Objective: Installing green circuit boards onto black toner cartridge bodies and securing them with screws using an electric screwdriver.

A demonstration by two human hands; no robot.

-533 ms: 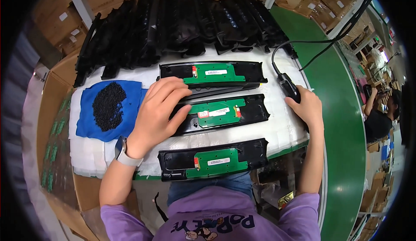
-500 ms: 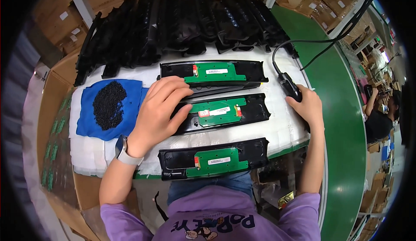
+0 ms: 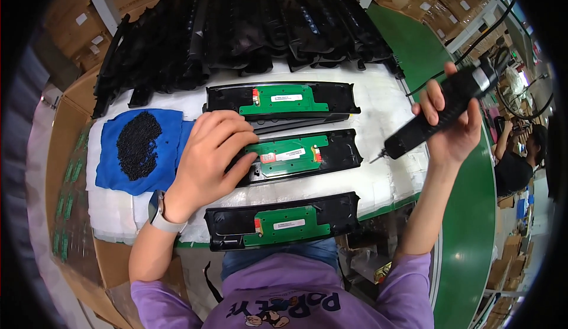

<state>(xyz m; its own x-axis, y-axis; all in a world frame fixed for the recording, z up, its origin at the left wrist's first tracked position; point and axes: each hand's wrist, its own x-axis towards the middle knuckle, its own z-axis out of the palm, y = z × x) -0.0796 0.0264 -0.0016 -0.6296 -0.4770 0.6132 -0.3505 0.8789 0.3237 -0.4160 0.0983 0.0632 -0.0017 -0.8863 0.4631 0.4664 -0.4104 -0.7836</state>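
My left hand [image 3: 207, 160] lies over the left end of the middle black panel [image 3: 342, 147], its bent fingers by the upper edge and its thumb on the panel beside the green circuit board [image 3: 296, 164]. What lies under the palm is hidden. Raised to the right of the panels, my right hand [image 3: 452, 131] grips a black electric screwdriver [image 3: 435, 113]. The thin bit points down and left, above the white table covering. Nearer my body lies another black panel [image 3: 228, 222] with a green board; a farther panel [image 3: 340, 98] rests on a dark piece.
On the left, a blue cloth [image 3: 112, 151] carries a heap of small black screws [image 3: 139, 146]. Stacked black plastic parts [image 3: 242, 33] line the far side of the table. A cable [image 3: 526, 116] hangs at the right, and another person [image 3: 515, 163] sits in the background there.
My right hand has lifted from the table's right side and turned the screwdriver so its bit points down and left. My left hand stays on the middle panel; the whole view has shifted slightly.
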